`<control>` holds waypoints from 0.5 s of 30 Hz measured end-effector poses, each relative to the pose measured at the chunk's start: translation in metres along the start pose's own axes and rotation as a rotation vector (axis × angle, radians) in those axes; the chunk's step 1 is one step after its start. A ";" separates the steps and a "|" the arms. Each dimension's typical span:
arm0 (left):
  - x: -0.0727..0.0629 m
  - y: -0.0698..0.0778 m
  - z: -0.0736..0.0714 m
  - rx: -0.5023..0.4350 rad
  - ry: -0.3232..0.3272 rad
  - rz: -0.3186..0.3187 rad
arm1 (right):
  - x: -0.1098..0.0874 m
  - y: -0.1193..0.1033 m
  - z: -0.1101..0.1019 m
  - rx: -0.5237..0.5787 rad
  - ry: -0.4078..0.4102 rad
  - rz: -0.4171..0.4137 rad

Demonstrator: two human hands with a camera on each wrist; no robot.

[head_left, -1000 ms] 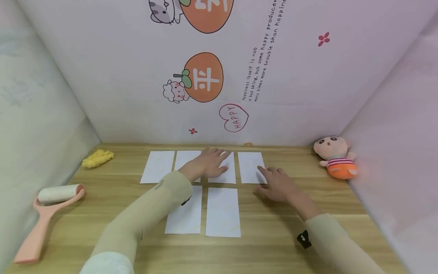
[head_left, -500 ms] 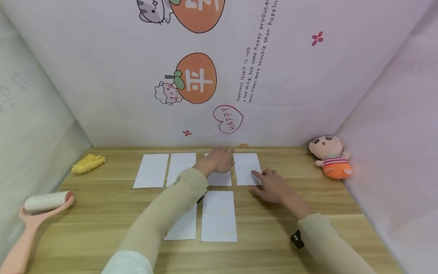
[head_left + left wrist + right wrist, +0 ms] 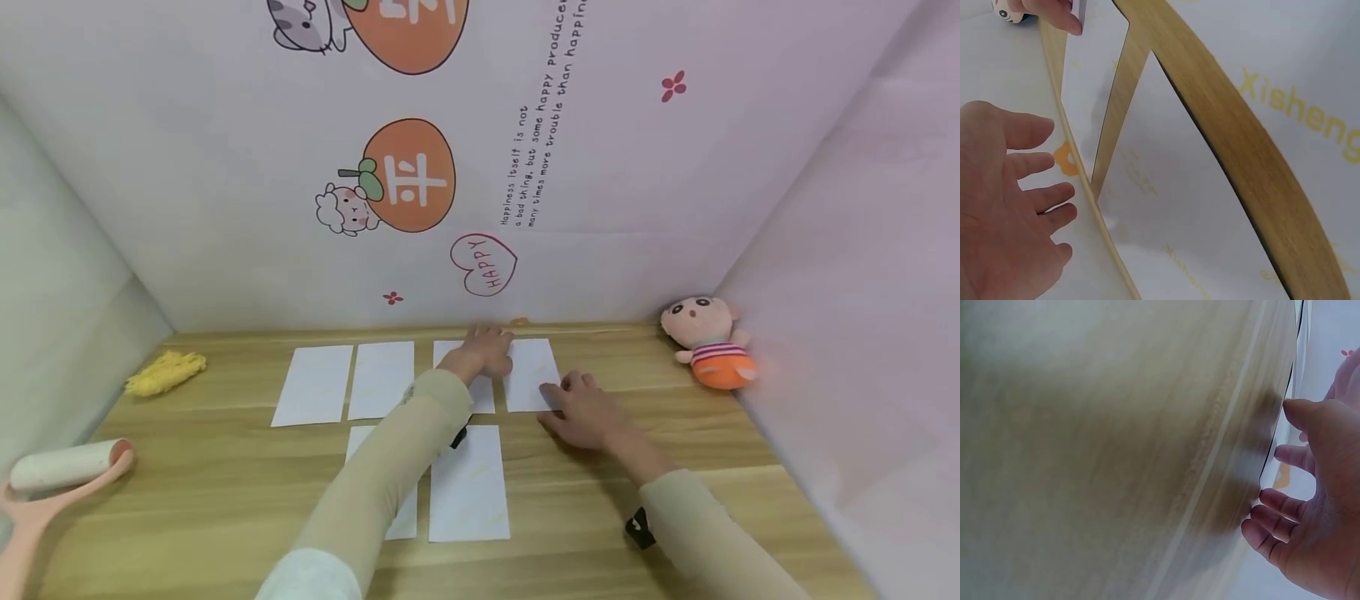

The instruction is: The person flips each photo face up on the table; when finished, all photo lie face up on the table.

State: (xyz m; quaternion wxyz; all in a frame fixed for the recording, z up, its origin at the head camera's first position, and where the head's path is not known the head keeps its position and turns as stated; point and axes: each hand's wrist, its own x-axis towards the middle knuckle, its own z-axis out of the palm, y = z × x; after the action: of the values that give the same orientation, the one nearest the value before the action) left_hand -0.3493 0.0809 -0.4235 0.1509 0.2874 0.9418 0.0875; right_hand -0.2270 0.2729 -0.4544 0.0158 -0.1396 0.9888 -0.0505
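Head view: the left hand reaches over the far row of thin white rectangles, its fingers over the third sheet and the near corner of the fourth sheet. Seen by the left wrist camera, those fingers are moderately spread and loosely bent, with nothing gripped between them; whether their tips press on a surface I cannot tell. The third sheet beneath them is flat, straight-edged and matt, with faint slanting yellow lettering, and a strip of bare wood parts it from the fourth.

The right hand sits at the outer edge of the fourth sheet, to the right of the left fingers. Its fingers are apart and gently curved, the index finger at that sheet's right border; they are not wrapped around anything.

Left of the left fingers lie two more smooth rectangles, the second sheet and, beyond it, the first sheet. Nearer the body than the fingers, a front right sheet lies beside a front left sheet, partly hidden by a ribless beige sleeve.

All six rest on a streaky wood-grain table. Right of the right fingers, well apart, leans a soft round-headed plush doll; far left are a fluffy yellow bundle and a cylindrical white roller.
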 end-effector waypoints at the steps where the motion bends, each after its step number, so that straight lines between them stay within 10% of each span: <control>1: 0.000 0.000 0.000 -0.008 -0.004 -0.008 | 0.001 -0.001 0.001 0.001 0.007 -0.006; 15: 0.027 0.007 0.019 -0.002 -0.065 -0.066 | 0.002 -0.001 0.003 -0.004 0.031 -0.019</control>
State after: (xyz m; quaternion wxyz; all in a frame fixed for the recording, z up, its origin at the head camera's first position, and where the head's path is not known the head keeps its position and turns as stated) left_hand -0.3602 0.1039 -0.4461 0.1847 0.2587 0.9453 0.0740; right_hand -0.2287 0.2714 -0.4577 -0.0003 -0.1482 0.9877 -0.0508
